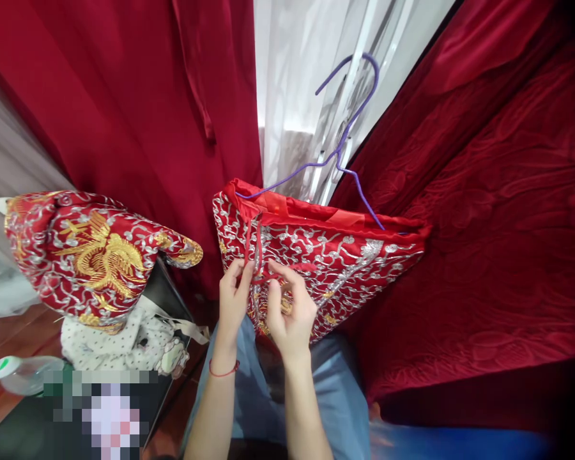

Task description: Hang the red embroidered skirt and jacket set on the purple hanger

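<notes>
A red skirt-like garment (354, 262) with silver and gold embroidery hangs tilted in front of me, with a purple hanger (333, 153) inside its waistband. Thin red fabric ties (259, 246) come down from the waistband's left part. My left hand (234, 294) pinches a tie between thumb and fingers. Just right of it, my right hand (290, 306) is curled with thumb and index finger close together, beside a tie whose loose end reaches right across the embroidery. Whether that tie lies between its fingertips is hard to make out.
Left, a matching embroidered garment (105, 255) drapes above a white dotted cloth bag (110, 335). A clear bottle (23, 374) lies near a dark surface at lower left. Red curtains (138, 83) hang behind; dark red patterned fabric (474, 211) fills the right.
</notes>
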`<state>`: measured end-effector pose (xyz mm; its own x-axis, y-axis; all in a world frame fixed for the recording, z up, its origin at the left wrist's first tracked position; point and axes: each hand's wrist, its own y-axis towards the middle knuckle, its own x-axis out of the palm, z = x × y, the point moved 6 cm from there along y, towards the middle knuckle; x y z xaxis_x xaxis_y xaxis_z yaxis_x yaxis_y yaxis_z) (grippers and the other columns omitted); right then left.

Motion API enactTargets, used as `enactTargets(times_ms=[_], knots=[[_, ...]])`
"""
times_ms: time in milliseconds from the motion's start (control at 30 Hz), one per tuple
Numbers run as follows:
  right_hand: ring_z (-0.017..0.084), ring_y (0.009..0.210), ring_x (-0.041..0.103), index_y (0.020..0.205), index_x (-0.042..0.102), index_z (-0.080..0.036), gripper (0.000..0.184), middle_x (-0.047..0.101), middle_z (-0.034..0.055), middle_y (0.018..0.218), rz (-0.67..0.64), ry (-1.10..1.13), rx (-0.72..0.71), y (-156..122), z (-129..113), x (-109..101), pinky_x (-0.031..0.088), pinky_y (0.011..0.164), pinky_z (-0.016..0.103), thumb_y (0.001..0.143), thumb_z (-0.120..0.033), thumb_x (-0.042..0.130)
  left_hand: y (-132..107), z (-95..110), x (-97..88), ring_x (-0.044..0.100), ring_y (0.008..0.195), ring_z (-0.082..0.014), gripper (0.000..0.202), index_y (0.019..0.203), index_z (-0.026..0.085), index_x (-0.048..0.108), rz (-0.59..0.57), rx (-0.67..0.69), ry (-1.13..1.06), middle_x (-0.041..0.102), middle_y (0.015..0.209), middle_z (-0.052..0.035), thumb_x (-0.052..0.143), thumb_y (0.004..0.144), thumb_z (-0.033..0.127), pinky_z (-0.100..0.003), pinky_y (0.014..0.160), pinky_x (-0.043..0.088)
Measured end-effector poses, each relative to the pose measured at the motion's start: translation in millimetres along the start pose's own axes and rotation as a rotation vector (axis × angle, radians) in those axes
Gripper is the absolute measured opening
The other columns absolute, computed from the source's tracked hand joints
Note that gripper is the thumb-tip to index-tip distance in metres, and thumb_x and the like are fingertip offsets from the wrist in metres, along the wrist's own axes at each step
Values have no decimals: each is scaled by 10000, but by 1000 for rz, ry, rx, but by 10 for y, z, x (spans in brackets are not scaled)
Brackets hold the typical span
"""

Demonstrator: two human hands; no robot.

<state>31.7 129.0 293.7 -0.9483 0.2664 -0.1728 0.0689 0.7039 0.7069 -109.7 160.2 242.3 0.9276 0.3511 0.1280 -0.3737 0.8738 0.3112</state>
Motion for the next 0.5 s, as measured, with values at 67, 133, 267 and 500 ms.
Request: enactTargets(times_ms=[67, 133, 267, 500], knots=[[171, 971, 725, 1145, 593, -222, 175, 729, 92, 1102, -80, 109, 0, 98, -46, 136, 598, 822, 303, 1001, -230, 494, -64, -9, 27, 590, 693, -125, 309, 873, 188, 614, -14, -21, -37, 637, 765, 3, 646, 913, 493, -218, 665, 457], [151, 920, 730, 1256, 523, -226, 244, 725, 75, 1057, -156, 213, 51, 142, -45, 272, 599, 778, 273, 1020, -250, 465, -119, -9, 34, 625, 697, -137, 323, 936, 189, 608, -7, -35, -62, 677, 812, -17, 661, 898, 505, -224, 649, 474], [149, 855, 727, 1316, 484, -213, 292, 725, 77, 1052, -178, 126, 102, 148, -22, 360, 575, 752, 266, 1034, -279, 448, -193, 22, 8, 705, 799, -167, 339, 1088, 203, 589, 70, -65, -90, 733, 912, -47, 665, 902, 476, -257, 748, 547], [154, 784, 665, 1017, 628, -199, 187, 699, 59, 929, -184, -136, 86, 177, 37, 306, 515, 736, 263, 1018, -276, 458, -252, 109, 24, 724, 1027, -185, 328, 1191, 212, 588, 132, 26, -87, 738, 1112, -81, 649, 931, 403, -292, 958, 547]])
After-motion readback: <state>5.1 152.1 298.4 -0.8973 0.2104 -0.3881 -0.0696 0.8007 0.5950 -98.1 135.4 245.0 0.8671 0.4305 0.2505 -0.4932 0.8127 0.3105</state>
